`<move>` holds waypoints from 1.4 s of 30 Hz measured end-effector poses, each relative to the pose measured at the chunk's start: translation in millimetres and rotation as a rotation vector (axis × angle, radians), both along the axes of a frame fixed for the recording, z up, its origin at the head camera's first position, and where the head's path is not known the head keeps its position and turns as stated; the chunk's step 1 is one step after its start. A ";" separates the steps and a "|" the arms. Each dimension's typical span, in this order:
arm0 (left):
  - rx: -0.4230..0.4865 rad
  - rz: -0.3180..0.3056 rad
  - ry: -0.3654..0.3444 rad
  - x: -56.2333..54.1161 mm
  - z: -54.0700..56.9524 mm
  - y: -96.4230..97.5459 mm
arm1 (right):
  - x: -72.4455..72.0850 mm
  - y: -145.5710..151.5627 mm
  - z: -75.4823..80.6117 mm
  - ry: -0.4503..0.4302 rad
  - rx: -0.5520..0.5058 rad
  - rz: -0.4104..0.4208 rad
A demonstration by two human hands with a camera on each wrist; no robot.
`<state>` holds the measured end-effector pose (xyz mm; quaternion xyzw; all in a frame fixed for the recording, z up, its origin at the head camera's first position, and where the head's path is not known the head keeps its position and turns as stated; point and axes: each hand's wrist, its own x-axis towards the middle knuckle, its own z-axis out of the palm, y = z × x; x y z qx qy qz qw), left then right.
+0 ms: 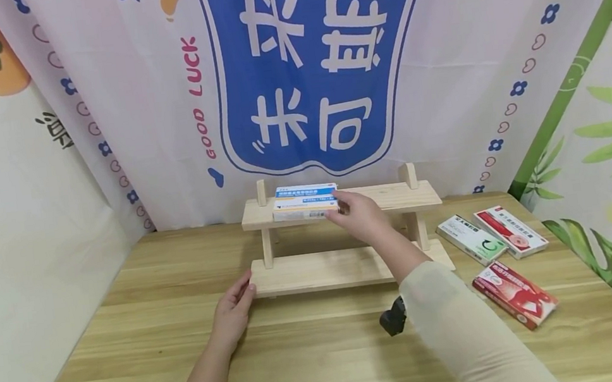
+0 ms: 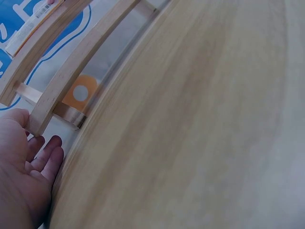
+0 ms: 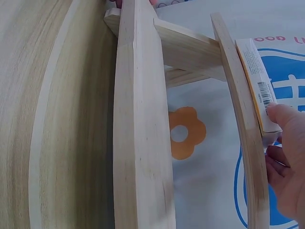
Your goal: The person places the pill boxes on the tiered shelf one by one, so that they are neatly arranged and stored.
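Flat white box (image 1: 303, 201) with blue bands

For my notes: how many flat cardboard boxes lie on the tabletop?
3, right of the wooden shelf: green-white box, red-white box beside it, red box in front. A cream sleeve may hide more.

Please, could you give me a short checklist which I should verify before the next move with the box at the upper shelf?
1. Blue-and-white box placed over the upper shelf: ok, toward its left end.
2. Box released: not ok, the right hand holds its right end.
3. Box lying fully flat: cannot tell, the fingers hide part of the held end.
4. Left hand on the stand: ok, it holds the left end of the lower shelf.
5. Other boxes off the stand: ok, the green-and-white box, red-and-white box and red box lie on the table.
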<state>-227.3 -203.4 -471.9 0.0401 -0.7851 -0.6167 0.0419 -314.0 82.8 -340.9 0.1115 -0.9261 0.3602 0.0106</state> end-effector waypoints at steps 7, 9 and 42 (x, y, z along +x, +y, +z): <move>-0.001 -0.006 -0.005 0.3 -1.5 0.8 | 0.5 1.5 -2.2 -0.014 -0.006 0.000; -0.002 -0.007 -0.005 0.8 -1.8 1.0 | 2.4 4.1 -3.4 -0.011 -0.039 0.001; 0.047 -0.032 -0.004 0.3 0.3 -0.2 | 81.8 157.3 -20.7 0.051 -0.028 -0.151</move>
